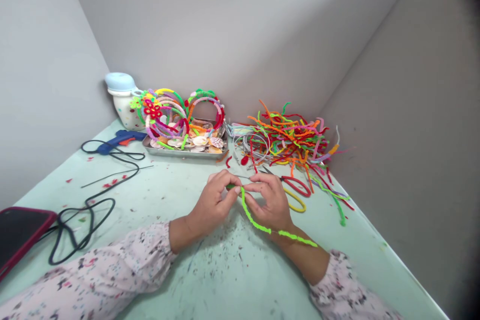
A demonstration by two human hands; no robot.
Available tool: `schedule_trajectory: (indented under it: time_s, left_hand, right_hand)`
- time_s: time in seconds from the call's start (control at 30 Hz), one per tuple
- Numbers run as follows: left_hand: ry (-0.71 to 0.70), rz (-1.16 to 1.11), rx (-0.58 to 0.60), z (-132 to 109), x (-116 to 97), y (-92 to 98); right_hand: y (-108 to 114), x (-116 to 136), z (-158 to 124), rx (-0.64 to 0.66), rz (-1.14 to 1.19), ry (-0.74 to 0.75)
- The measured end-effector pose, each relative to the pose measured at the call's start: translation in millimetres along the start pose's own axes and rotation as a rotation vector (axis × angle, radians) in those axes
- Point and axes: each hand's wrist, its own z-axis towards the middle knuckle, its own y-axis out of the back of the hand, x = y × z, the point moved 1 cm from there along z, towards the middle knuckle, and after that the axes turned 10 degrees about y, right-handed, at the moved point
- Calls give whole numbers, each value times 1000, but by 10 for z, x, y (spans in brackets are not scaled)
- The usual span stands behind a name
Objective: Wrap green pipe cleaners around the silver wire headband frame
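Observation:
Near the middle of the table, my left hand pinches one end of a bright green fuzzy stem. The stem hangs down across my right wrist, with a thin bare stretch near its lower part. My right hand is close beside the left, its fingers bent around a thin grey wire that runs between both hands. Darker green fuzz shows at the left fingertips. Just behind my right hand lie scissors with red handles and a yellow-handled pair.
A metal tray of shells and colourful hoops stands at the back, beside a white cup. Tangled fuzzy stems lie back right. At left are a blue glue gun, a black cable and a phone.

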Motion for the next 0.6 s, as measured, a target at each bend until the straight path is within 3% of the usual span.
schedule_trajectory:
  time_s: [0.6]
  left_hand:
    - [-4,15,9,16,10,18]
  right_hand:
    - [8,0,-12,14,106,-67]
